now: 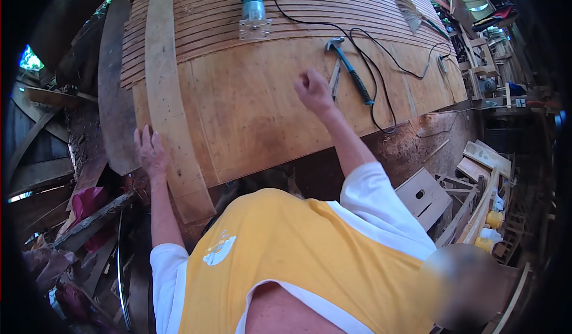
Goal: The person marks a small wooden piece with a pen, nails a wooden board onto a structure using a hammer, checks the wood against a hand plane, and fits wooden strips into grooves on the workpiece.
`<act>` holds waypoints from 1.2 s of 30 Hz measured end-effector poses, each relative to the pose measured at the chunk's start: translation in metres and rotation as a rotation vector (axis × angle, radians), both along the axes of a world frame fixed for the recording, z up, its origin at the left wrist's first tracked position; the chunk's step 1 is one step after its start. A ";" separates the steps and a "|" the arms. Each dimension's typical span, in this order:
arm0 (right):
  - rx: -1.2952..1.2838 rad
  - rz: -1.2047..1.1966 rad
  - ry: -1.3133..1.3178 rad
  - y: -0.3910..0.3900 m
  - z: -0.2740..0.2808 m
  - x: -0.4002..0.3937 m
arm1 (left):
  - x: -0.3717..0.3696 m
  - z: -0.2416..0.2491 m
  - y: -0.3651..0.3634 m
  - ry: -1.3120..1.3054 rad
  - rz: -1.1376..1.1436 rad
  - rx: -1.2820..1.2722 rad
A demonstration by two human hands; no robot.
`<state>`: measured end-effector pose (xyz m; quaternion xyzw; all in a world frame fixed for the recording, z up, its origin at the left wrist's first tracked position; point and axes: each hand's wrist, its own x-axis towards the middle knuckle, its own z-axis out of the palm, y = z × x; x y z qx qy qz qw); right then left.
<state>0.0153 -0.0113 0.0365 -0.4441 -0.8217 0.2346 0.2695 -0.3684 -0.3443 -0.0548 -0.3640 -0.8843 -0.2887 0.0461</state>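
My left hand point(150, 149) lies with fingers stretched out at the left edge of a long wooden plank point(164, 78). This plank runs lengthwise over the left side of a plywood sheet point(244, 119) on the workbench. Over the sheet's middle, my right hand point(314, 90) is closed in a fist; whatever it holds, if anything, is hidden. Just right of that fist are a claw hammer point(353, 72) with a dark and teal handle and a slim metal tool point(335, 81), partly hidden. Farther back stands a teal trim router point(253, 12) with a clear base.
Narrow wooden strips point(333, 6) with dark gaps cover the far part of the bench. A black power cord point(387, 54) loops across the right side. A brush point(408, 12) lies at the back right. Wood offcuts point(423, 197) are piled at right, and scraps point(89, 221) at left.
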 end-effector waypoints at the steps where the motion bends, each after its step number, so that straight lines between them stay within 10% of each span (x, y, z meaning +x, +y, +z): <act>1: 0.026 0.003 0.013 0.027 0.003 -0.003 | -0.001 0.000 -0.001 0.008 -0.015 -0.001; 11: 0.257 -0.242 -0.599 0.153 -0.023 0.130 | -0.020 0.057 0.075 0.192 0.032 0.014; 14: -0.103 -0.194 -0.534 0.159 -0.013 0.149 | 0.000 0.112 0.193 -0.183 -0.096 -0.010; 17: 0.053 -0.261 -0.540 0.171 -0.013 0.176 | 0.005 0.119 0.308 -0.482 -0.199 0.018; 21: 0.061 -0.389 -0.528 0.197 -0.021 0.233 | 0.016 0.111 0.429 -0.340 -0.273 -0.151; 24: 0.249 -0.445 -0.516 0.205 -0.027 0.250 | 0.044 0.110 0.470 -0.856 -0.234 -0.077; 27: 0.375 -0.329 -0.490 0.175 -0.006 0.216 | 0.056 0.119 0.489 -0.856 -0.450 -0.274; 29: -0.121 -0.176 -0.225 0.143 -0.003 0.181 | 0.037 0.099 0.507 -0.843 -0.455 -0.256; 36: -0.005 0.015 -0.136 0.125 -0.023 0.132 | 0.038 0.079 0.515 -0.704 -0.403 -0.169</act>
